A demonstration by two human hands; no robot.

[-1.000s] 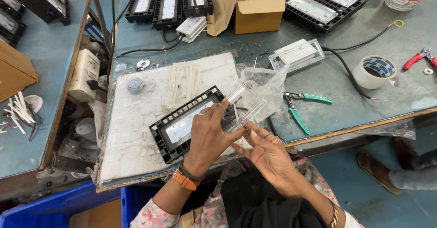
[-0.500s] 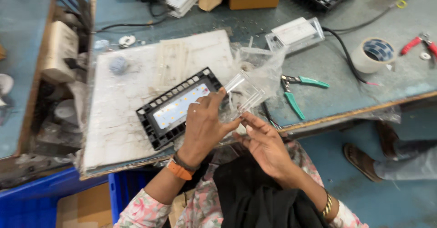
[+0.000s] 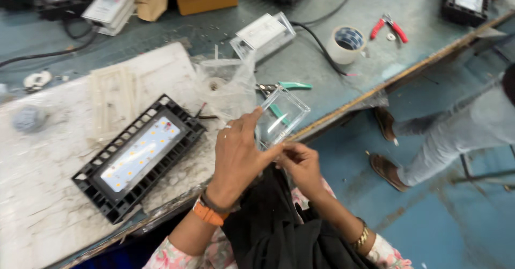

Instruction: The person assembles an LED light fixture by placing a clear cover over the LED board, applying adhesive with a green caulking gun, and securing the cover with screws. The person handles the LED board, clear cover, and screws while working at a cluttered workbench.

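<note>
Left hand (image 3: 238,151) and right hand (image 3: 300,164) both pinch the clear glass cover (image 3: 282,116), just right of the black LED floodlight housing (image 3: 140,156); edge-only grip should keep it smudge-free.

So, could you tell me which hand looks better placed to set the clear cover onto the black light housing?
Probably the left hand: it holds the clear cover and lies nearer the black light housing; the right hand only pinches its lower edge.

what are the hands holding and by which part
Both hands hold a clear rectangular cover: the left hand grips its near-left edge, the right hand pinches its near corner.
</note>
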